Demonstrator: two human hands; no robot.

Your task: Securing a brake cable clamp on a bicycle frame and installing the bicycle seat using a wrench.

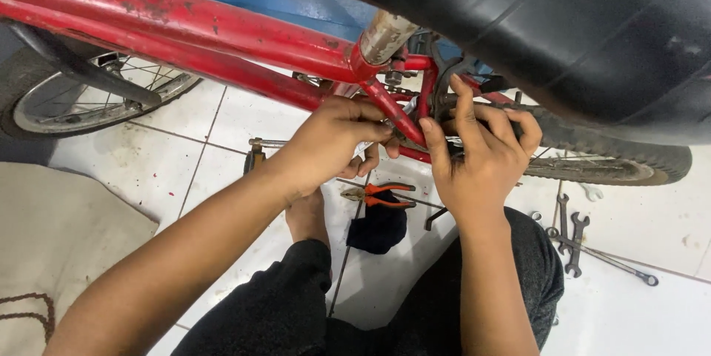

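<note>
While left hand pinches the red painted steel bicycle frame stay, right hand grips the rear brake; steadiness advisable. Orange-handled pliers on tiled floor.

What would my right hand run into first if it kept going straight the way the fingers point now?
The right hand points up and away, its fingers already at the rear brake arm beside the red seat stay. Going on, it would probably meet that brake arm first, then the black saddle above; depth is unclear.
</note>
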